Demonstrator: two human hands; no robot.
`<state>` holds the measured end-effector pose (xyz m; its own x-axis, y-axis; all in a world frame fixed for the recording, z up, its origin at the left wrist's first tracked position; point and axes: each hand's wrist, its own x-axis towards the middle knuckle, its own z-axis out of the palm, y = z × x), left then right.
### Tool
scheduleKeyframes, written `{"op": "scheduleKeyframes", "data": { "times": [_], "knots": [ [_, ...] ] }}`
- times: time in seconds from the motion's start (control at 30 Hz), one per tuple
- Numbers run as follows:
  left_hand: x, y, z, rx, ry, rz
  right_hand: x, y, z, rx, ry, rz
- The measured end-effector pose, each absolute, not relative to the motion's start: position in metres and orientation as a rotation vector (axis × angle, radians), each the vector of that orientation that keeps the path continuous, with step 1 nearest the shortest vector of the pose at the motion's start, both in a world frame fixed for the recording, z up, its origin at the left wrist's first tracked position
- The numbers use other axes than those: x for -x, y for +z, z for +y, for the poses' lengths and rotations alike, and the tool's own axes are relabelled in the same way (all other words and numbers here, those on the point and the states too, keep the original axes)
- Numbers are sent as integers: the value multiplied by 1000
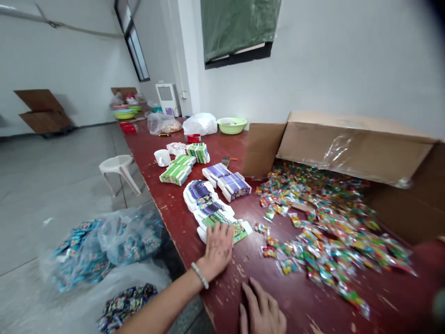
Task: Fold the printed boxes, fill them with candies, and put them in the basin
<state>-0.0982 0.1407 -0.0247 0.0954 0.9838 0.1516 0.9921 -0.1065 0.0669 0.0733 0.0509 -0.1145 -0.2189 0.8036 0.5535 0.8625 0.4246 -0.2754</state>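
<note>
Beside the open cardboard carton [354,148], the colourful sachets [330,222] lie loose and unpacked while the left hand [218,250] rests flat on printed card box blanks [205,204], well apart from the right hand [260,311] on the red tabletop [299,306].

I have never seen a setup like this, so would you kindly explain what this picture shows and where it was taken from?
This is a single view from a camera worn on a person's head, looking forward and down, so the two bare hands are that person's own. The left hand, wearing a beaded bracelet, lies flat on printed white card packaging. The right hand rests on the red table. Neither hand appears to grip anything. To the right, small colourful packets lie spread out in front of a cardboard box lying on its side.
</note>
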Motion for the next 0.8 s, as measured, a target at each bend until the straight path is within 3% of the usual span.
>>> {"op": "scheduleKeyframes", "data": {
  "times": [0.33,0.6,0.7,0.8],
  "knots": [
    [106,-8,147,2281,-614,-1983,-80,-83,41,1407,297,-2004],
    [78,11,48,2711,-994,-1649,-103,-46,44,1133,1229,-916],
    [66,9,3,2830,-1493,-2174,-114,-24,28,1068,1374,-846],
    [64,12,-13,2980,-1736,-2711,-116,-12,7,1045,1488,-971]
  ]
}}
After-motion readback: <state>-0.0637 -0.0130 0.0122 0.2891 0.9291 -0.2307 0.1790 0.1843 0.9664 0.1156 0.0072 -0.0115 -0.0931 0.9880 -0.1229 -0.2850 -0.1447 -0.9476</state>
